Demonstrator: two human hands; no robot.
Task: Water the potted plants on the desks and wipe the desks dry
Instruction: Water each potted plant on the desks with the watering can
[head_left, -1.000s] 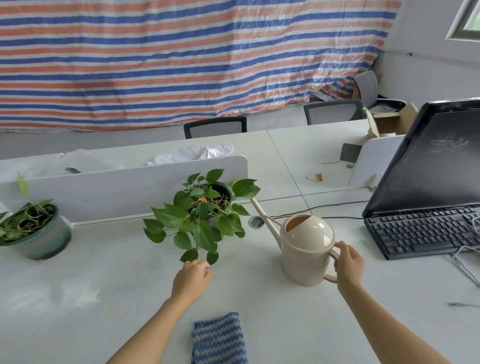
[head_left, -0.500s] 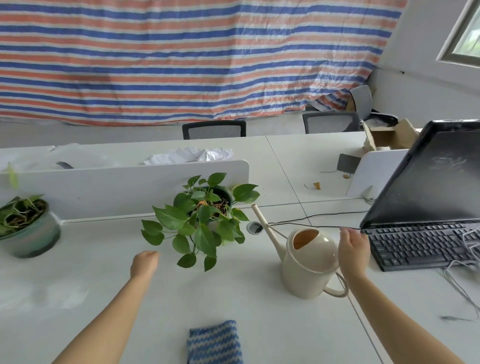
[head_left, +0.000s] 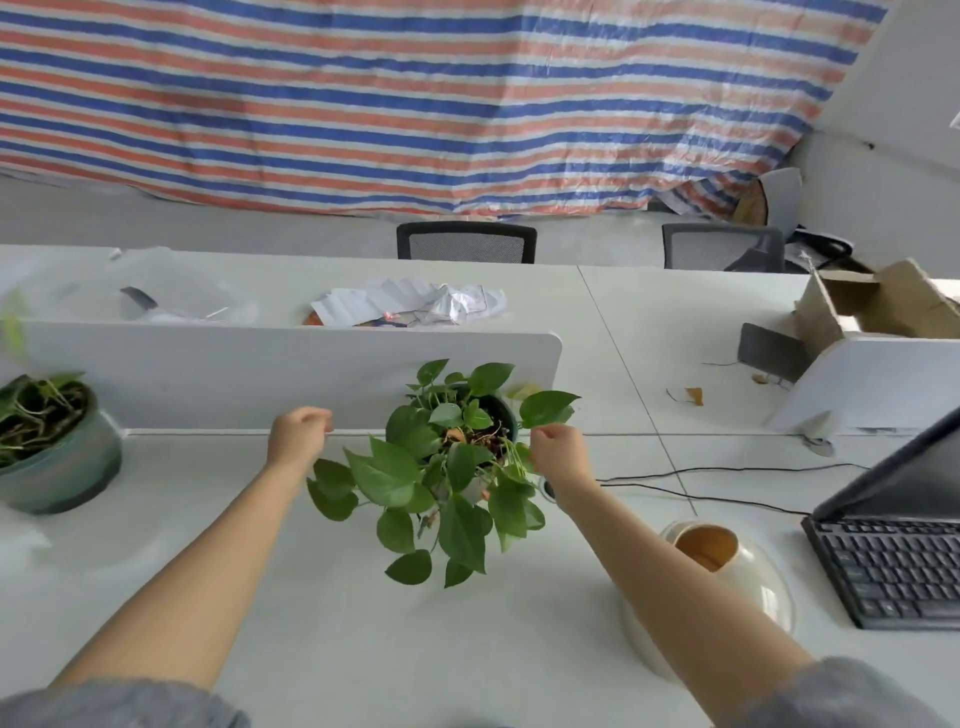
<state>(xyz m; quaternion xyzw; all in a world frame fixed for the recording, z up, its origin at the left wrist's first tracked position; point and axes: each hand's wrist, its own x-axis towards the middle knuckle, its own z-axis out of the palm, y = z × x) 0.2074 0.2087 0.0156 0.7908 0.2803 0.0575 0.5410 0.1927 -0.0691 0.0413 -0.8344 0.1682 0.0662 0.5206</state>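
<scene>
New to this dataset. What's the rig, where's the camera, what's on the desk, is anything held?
There is no robot here: a person works with two bare hands. The one camera is worn on their head, wide-angle, looking forward and down, so both arms enter from the bottom edge.

On the white desk stands a leafy potted plant. A second plant in a grey-green pot is at far left. A cream watering can is partly hidden behind the right forearm. A keyboard and a dark screen sit at the right, and a low white divider runs behind.

The left hand hovers left of the plant, fingers curled, holding nothing. The right hand is curled at the leaves; I cannot tell whether it pinches one.
</scene>
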